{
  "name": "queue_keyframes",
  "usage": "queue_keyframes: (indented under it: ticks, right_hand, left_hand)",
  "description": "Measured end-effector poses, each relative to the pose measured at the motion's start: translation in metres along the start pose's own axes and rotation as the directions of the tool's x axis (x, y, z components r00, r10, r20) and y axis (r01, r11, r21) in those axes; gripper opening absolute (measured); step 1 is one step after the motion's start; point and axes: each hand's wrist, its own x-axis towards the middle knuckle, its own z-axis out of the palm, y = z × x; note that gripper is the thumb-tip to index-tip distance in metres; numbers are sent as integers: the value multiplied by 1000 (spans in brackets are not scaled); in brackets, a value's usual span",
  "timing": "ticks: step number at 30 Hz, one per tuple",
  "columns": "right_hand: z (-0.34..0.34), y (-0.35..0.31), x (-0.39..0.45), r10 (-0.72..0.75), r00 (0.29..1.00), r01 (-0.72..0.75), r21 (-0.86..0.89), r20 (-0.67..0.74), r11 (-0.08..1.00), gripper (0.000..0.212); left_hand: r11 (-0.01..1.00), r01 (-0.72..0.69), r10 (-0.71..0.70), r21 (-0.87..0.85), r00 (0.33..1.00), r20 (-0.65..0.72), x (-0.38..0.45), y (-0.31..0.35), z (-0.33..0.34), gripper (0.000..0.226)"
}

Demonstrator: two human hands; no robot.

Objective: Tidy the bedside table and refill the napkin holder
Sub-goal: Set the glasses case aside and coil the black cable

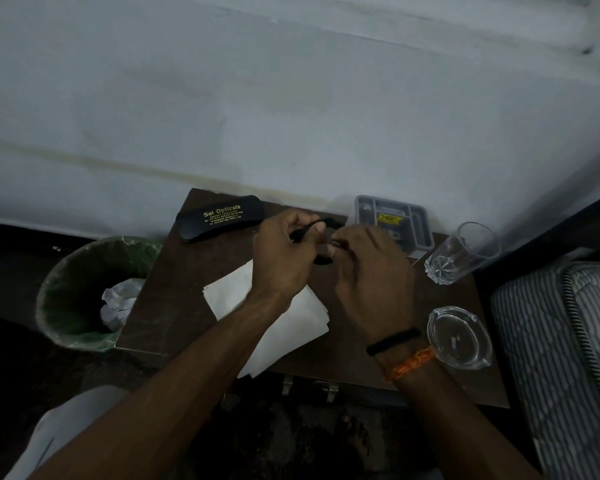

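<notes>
Bedside table [174,299] tidying: left hand [284,258] and right hand [368,271] both pinching a black cable [321,259], coiling it. Next, probably: stow it, then napkins [291,327] into grey holder [394,220].

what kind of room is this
Likely a bedroom: a small bedside table against the wall, a striped mattress beside it, and a spectacle case and glass on top.

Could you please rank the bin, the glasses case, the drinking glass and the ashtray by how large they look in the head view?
1. Bin, clearly largest.
2. Glasses case.
3 and 4. Drinking glass and ashtray look about alike; the ashtray lies nearer the camera, so I would not rank them.
</notes>
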Motion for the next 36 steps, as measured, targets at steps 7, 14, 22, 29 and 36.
queue_keyframes:
  ticks: [7,14,22,29,36]
  right_hand:
    - [1,-13,-2,103,995,-103,229,16,968,7]
    - [-13,-3,15,586,809,-410,750,37,519,11]
    - [-13,34,17,689,724,-538,661,43,524,14]
    - [-6,42,8,588,796,-582,442,141,682,14]
    - [-3,33,10,472,828,-558,350,303,753,38]
  left_hand:
    - [996,-87,88,21,995,-44,1,3,-5,4]
    - [996,-86,91,-33,972,217,10,4,-10,19]
    - [947,227,-62,-227,823,564,3,12,-12,22]
    - [870,354,-110,-343,818,564,2,16,-11,25]
    - [795,438,-145,-419,809,570,3,16,-12,24]
